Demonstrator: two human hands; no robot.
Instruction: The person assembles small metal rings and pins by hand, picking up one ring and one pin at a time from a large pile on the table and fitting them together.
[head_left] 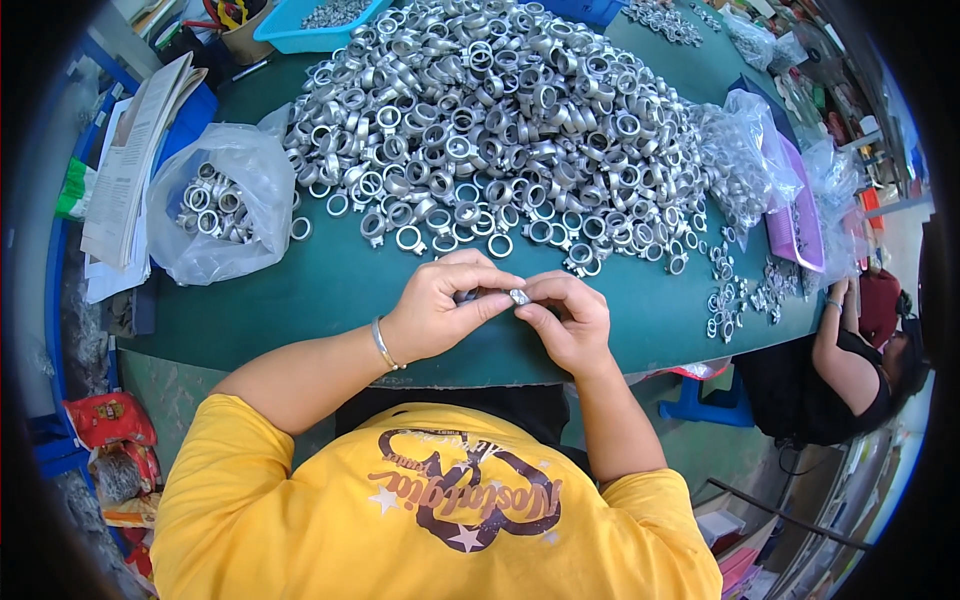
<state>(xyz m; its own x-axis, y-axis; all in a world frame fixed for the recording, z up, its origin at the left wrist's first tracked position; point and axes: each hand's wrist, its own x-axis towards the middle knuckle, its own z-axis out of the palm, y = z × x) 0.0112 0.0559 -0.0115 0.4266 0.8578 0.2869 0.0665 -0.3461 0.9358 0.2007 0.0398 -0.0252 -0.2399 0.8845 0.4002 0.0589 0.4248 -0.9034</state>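
Both hands meet over the near edge of the green table. Between their fingertips is a small silvery metal part (519, 297). My left hand (445, 305), with a bangle at its wrist, is closed round the part, thumb against forefinger. From the other side my right hand (568, 318) pinches the same part between thumb and fingertips. The fingers cover most of it, so its full shape is hidden. Just beyond the hands rises a large heap of grey metal rings (480, 130), each with a small lug.
At the left, a clear plastic bag (225, 205) holds more rings beside a stack of papers (135, 170). A blue tray (320, 25) stands at the back. To the right are small loose rings (725, 300), a purple basket (795, 215) and another seated person (850, 370).
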